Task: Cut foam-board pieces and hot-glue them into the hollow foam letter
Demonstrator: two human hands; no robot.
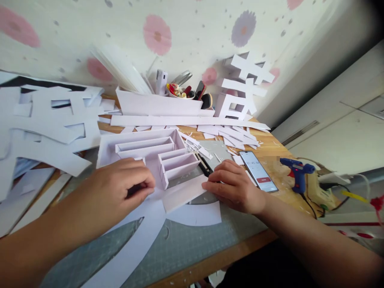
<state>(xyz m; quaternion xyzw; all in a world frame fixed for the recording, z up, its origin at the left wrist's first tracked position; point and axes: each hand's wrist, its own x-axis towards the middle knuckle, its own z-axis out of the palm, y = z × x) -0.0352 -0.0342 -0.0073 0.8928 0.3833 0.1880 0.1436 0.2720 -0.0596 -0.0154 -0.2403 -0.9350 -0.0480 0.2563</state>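
Note:
A white foam board letter piece (144, 236) with upright walls glued along its shapes lies on the grey-green cutting mat (180, 248). My left hand (124, 184) is over its left middle, fingers curled and thumb meeting the index finger; whatever is between them is hidden. A short white foam board strip (186, 194) stands on edge along the right arm of the piece. My right hand (235, 186) has its fingertips closed at the strip's right end. Just beyond those fingers lies a black utility knife (204, 165), partly covered by the hand.
A phone (258, 172) showing a timer lies right of my right hand. Past it, a blue glue gun (297, 172) stands by a power strip (322, 192). Cut board sheets (45, 132) pile up left; offcuts (231, 134), a holder box (159, 105) and a finished letter (237, 104) sit behind.

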